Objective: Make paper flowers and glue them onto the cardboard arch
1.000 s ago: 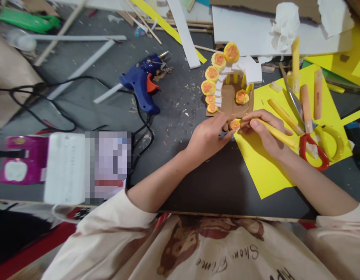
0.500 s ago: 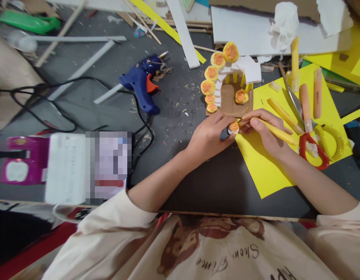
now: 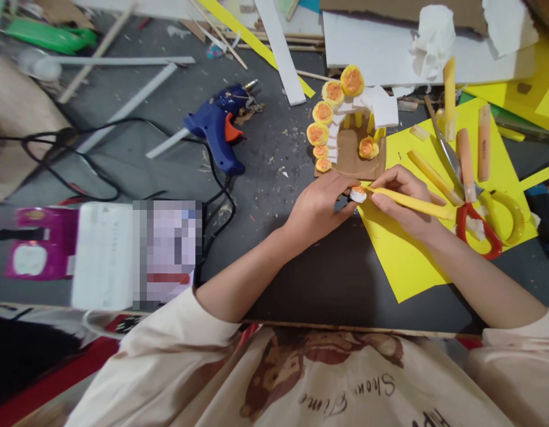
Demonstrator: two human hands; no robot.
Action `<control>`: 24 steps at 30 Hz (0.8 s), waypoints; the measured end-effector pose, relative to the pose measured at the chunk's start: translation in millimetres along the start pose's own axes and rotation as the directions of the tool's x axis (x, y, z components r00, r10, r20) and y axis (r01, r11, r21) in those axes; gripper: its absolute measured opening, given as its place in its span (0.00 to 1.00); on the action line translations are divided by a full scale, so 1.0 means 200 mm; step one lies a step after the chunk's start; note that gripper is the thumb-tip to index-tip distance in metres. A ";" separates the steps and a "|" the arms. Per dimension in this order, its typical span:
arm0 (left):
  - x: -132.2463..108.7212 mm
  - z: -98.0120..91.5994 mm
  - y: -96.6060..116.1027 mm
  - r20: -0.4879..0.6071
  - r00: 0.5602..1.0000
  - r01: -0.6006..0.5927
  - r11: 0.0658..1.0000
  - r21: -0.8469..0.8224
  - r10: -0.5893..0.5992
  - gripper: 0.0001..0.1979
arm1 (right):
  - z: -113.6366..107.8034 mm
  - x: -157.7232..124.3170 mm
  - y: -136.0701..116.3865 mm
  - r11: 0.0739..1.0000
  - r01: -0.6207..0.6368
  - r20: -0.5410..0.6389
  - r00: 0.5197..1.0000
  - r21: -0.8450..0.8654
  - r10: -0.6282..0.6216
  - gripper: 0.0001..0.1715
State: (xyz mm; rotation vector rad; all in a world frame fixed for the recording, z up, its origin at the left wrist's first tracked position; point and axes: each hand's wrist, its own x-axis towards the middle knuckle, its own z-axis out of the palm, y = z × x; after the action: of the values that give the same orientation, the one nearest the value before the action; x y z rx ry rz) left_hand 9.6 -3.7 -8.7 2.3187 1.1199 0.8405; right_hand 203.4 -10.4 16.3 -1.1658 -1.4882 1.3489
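Between the fingers of my left hand (image 3: 316, 201) is a small paper flower (image 3: 358, 193), orange on top and white at its side; the fingers hide part of it. My right hand (image 3: 405, 198) grips a yellow marker pen (image 3: 412, 203) like a pencil, its tip against or very near the flower's edge. Just beyond both hands stands a small brown cardboard model (image 3: 349, 151) with white steps. Round yellow-and-orange flowers (image 3: 317, 134) line its left side, and another one (image 3: 368, 147) sits inside it.
A yellow sheet (image 3: 403, 273) lies under my right hand, with red-handled scissors (image 3: 467, 219) and several markers (image 3: 484, 142) on it. A blue glue gun (image 3: 216, 130) with a black cord rests to the left. White and purple boxes (image 3: 105, 255) sit near the front edge.
The flower has turned in my left hand, so its white side shows more. My right hand has moved the marker slightly left, up to the flower.
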 end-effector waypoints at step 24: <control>0.01 -0.01 0.00 0.026 1.000 0.009 1.000 -0.020 -0.008 0.07 | 0.01 0.00 0.01 0.989 0.066 0.098 0.994 -0.133 -0.053 0.20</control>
State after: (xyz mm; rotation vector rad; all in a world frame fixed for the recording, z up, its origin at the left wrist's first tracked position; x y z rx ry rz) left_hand 10.1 -2.8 -6.6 2.3005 1.1049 0.8132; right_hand 202.1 -10.8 14.2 -1.1464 -1.6924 1.2939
